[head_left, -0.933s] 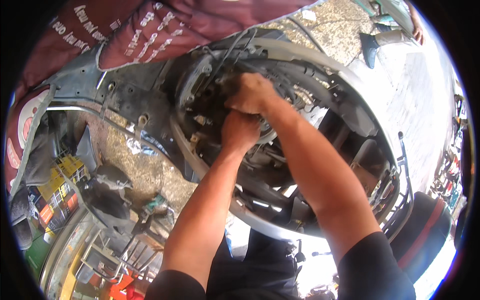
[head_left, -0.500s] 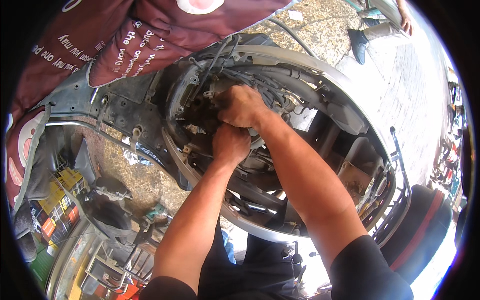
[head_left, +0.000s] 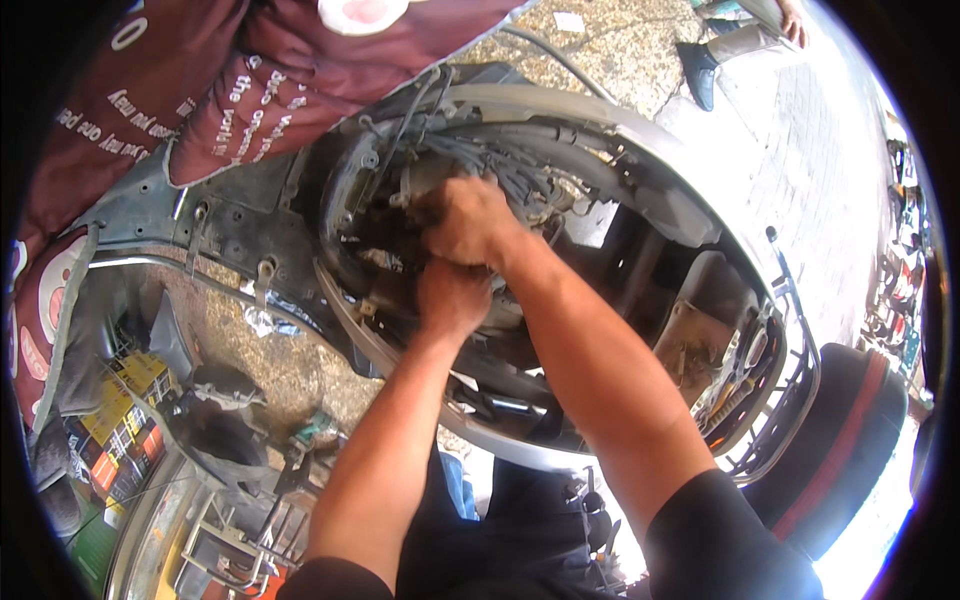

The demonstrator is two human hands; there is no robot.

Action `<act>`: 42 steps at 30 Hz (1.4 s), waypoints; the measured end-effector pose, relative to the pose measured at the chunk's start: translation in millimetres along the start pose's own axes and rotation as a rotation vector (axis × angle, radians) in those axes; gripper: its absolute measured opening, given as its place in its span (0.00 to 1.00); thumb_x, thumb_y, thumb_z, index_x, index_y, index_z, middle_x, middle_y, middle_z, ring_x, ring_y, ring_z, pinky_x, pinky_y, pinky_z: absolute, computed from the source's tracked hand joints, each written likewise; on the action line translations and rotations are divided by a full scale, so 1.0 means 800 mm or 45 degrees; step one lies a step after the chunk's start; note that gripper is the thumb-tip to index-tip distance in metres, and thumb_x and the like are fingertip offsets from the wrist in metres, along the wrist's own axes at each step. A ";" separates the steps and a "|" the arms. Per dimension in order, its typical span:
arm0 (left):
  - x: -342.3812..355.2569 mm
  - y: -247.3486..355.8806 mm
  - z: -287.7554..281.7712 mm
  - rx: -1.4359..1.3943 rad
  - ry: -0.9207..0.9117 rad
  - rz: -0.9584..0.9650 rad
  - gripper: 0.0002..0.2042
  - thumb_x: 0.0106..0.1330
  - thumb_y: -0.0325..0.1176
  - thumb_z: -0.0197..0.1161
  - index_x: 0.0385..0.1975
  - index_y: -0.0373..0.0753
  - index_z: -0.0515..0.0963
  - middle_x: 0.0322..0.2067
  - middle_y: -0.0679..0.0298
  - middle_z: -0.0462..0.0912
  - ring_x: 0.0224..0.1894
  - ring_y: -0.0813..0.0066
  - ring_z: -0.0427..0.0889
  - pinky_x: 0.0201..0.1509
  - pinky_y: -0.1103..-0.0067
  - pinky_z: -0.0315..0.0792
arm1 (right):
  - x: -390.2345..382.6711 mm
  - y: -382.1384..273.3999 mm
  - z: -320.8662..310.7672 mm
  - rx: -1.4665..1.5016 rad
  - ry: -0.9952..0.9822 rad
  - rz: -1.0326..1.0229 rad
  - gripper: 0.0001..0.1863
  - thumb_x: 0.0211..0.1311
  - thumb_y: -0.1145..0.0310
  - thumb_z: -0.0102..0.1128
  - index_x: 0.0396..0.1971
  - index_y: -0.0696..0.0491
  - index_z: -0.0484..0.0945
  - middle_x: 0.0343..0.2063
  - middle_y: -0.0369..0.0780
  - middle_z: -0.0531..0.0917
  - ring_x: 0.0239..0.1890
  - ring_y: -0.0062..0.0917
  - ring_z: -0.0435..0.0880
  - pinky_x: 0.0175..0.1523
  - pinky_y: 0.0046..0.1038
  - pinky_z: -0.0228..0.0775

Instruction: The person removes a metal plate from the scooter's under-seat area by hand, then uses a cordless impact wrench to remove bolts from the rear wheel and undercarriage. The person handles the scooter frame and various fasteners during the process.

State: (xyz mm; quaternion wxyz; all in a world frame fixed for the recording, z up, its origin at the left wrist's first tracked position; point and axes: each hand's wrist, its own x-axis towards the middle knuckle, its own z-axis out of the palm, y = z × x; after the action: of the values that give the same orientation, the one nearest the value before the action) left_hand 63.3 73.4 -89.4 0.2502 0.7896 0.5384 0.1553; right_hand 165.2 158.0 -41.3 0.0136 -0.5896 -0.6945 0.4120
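Observation:
Both my hands reach down into the open body of a scooter (head_left: 625, 120), whose seat area is uncovered. My right hand (head_left: 465, 222) is curled, knuckles up, over the dark hollow by the engine; it is slightly blurred and whatever its fingers grip is hidden. Just below and touching it, my left hand (head_left: 455, 295) is closed, its fingertips hidden down among the parts. Black cables and hoses (head_left: 520, 165) run beside my right hand. Left of the hands lies the bare dark footboard (head_left: 235, 225).
A maroon printed cloth (head_left: 260, 90) covers the scooter's front at upper left. A metal rear rack (head_left: 795, 350) and a black seat with a red stripe (head_left: 835, 450) are at right. Boxes (head_left: 130, 400) and metal racks stand lower left. A person's shoe (head_left: 698, 75) shows at upper right.
The whole view has shifted slightly, so the scooter sits a little further left. My hands stay together at the same spot in the scooter's body; the right one is now more blurred.

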 end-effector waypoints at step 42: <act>-0.001 0.046 0.018 0.301 -0.318 -0.078 0.17 0.58 0.51 0.65 0.31 0.42 0.76 0.29 0.63 0.81 0.34 0.71 0.80 0.36 0.71 0.73 | -0.006 0.018 -0.010 0.148 -0.080 -0.053 0.27 0.46 0.72 0.57 0.53 0.48 0.77 0.52 0.51 0.78 0.60 0.45 0.72 0.68 0.52 0.53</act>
State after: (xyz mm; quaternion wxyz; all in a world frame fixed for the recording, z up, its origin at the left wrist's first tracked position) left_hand 99.0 58.4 -81.0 0.2254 0.8098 0.5415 -0.0161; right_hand 182.2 157.9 -42.1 0.0345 -0.5601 -0.6815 0.4698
